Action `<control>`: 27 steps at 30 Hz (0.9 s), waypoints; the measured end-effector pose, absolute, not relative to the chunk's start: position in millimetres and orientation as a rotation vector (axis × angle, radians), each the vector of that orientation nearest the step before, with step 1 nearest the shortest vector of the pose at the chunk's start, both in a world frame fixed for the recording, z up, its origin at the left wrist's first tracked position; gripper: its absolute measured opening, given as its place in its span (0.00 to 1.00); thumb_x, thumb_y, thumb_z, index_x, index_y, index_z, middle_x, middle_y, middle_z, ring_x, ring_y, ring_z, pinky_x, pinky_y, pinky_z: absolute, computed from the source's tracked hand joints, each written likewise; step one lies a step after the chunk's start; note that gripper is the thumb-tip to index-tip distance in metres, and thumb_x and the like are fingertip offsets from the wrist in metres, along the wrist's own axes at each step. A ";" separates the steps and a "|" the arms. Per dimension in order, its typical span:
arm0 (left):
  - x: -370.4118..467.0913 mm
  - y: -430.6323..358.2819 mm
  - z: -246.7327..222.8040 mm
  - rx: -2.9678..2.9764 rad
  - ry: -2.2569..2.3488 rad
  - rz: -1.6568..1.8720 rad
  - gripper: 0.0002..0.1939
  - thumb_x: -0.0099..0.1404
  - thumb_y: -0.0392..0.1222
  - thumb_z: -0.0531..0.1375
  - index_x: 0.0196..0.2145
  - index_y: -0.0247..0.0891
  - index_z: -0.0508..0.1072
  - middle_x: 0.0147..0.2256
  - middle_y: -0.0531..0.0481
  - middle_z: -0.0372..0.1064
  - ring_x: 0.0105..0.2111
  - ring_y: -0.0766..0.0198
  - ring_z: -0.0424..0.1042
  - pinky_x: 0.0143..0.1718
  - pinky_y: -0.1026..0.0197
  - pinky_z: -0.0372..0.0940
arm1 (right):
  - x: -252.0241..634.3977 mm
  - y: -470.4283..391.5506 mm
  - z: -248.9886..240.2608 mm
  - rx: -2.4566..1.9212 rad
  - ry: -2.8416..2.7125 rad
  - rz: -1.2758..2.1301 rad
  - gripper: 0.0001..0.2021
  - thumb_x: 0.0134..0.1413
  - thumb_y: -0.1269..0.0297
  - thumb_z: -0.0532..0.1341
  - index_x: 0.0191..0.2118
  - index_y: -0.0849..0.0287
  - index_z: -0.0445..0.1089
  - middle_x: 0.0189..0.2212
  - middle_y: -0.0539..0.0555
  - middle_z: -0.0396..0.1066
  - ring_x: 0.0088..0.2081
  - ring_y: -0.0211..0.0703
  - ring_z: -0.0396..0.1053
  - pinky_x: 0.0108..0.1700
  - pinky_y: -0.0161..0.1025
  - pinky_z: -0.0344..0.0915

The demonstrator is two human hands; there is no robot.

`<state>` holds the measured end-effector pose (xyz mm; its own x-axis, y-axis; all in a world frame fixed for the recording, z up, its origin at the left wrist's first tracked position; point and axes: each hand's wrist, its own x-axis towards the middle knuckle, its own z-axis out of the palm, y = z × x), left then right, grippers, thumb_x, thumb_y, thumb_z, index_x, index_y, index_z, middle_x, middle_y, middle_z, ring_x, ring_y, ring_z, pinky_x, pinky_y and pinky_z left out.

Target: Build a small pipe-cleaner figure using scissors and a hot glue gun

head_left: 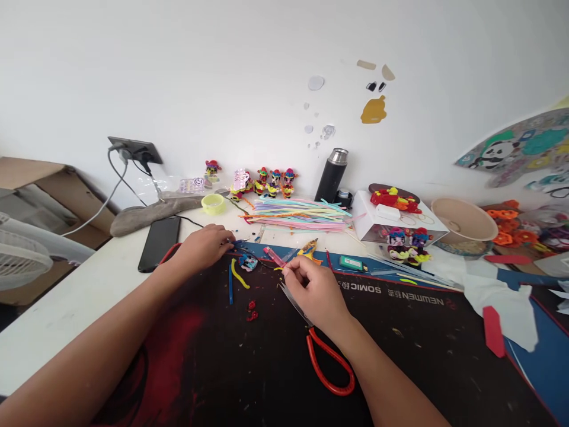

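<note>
My left hand (pixel 205 246) reaches to the mat's back edge, fingers curled together at some small dark blue bits; what they hold, if anything, is too small to make out. My right hand (pixel 315 287) is closed, thumb and forefinger pinched near a tiny yellow bit, beside a pink tube (pixel 274 257). Red-handled scissors (pixel 331 367) lie partly under this hand. Between the hands are a yellow fuzzy strip (pixel 240 274), a blue stick (pixel 230 283), a small blue figure piece (pixel 248 262) and red fuzzy bits (pixel 252 311).
Behind the black mat (pixel 422 344) lies a bundle of pastel pipe cleaners (pixel 302 214). Several small fuzzy figures (pixel 275 182) stand by the wall, near a black thermos (pixel 331 175). A phone (pixel 160 243) and yellow tape roll (pixel 214 204) sit left; a white box (pixel 368 222) stands right.
</note>
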<state>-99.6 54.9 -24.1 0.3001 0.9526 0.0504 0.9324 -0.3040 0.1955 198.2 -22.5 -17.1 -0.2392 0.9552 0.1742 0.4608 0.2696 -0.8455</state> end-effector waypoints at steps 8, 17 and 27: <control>-96.5 39.9 8.9 2.194 1.852 0.579 0.17 0.68 0.54 0.57 0.43 0.41 0.76 0.40 0.40 0.81 0.40 0.44 0.78 0.43 0.48 0.69 | 195.1 -22.9 -19.5 -1.292 -1.803 0.899 0.07 0.64 0.62 0.61 0.34 0.55 0.72 0.20 0.44 0.67 0.22 0.38 0.63 0.28 0.35 0.56; -30.2 -1.4 41.4 1.580 1.068 0.792 0.20 0.69 0.61 0.63 0.44 0.41 0.75 0.33 0.48 0.76 0.30 0.61 0.72 0.32 0.60 0.68 | 196.7 -19.6 -14.2 -1.284 -1.663 1.013 0.08 0.62 0.61 0.61 0.31 0.55 0.70 0.19 0.43 0.62 0.22 0.37 0.60 0.27 0.36 0.54; 2.1 -14.7 3.7 1.387 1.007 0.749 0.24 0.70 0.65 0.63 0.47 0.41 0.70 0.31 0.50 0.75 0.29 0.61 0.73 0.28 0.60 0.68 | 198.2 -16.7 -14.0 -1.254 -1.458 1.128 0.09 0.61 0.60 0.63 0.31 0.55 0.68 0.18 0.43 0.62 0.19 0.36 0.58 0.23 0.34 0.55</control>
<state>2.1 -14.7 3.7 0.4167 0.8997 -0.1301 0.1349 0.0804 0.9876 198.2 -16.7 -14.0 -0.1022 0.9931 0.0580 0.1932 0.0770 -0.9781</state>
